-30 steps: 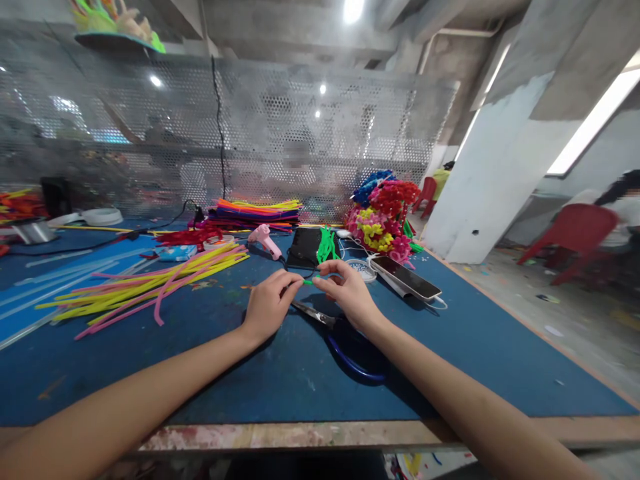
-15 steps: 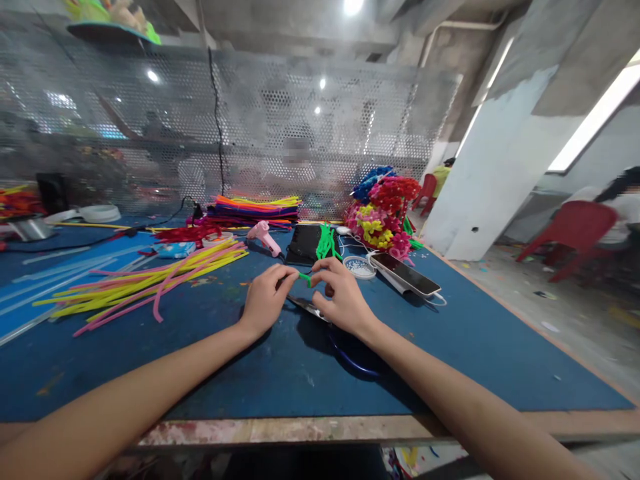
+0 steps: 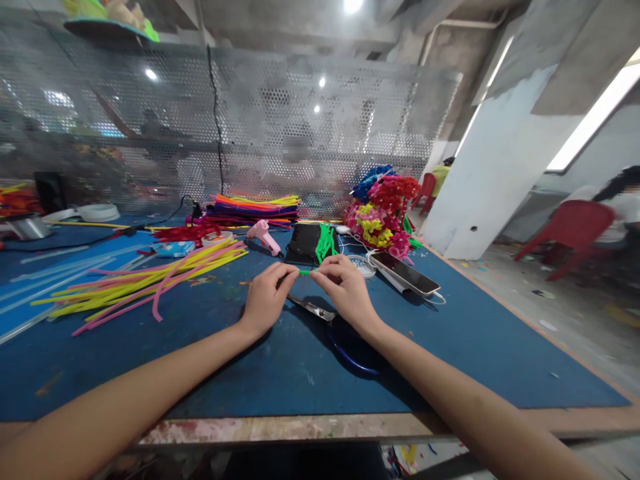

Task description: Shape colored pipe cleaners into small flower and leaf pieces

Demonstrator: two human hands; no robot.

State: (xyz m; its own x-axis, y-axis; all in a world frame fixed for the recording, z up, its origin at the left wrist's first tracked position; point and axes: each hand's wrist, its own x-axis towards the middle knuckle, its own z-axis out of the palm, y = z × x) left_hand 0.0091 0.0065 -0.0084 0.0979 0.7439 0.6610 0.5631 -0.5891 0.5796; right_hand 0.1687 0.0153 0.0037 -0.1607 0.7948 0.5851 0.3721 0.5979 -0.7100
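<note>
My left hand (image 3: 267,297) and my right hand (image 3: 346,288) meet over the blue table (image 3: 210,360), each pinching one end of a short green pipe cleaner piece (image 3: 305,272) held level between them. Just below the hands lie scissors (image 3: 345,333) with metal blades and blue handles, flat on the table. Behind the hands is a small bunch of green pipe cleaner pieces (image 3: 327,242) resting on a black pouch (image 3: 303,243).
Long yellow and pink pipe cleaners (image 3: 145,279) spread at the left. A pink glue gun (image 3: 264,237), a stack of coloured pipe cleaners (image 3: 255,210), a pipe-cleaner flower bouquet (image 3: 383,213), a phone (image 3: 405,273) and a small dish (image 3: 362,265) stand behind. A perforated screen backs the table.
Both hands stayed together over the scissors; the green piece was tilted half a second ago and is now held straight between the fingertips, slightly higher.
</note>
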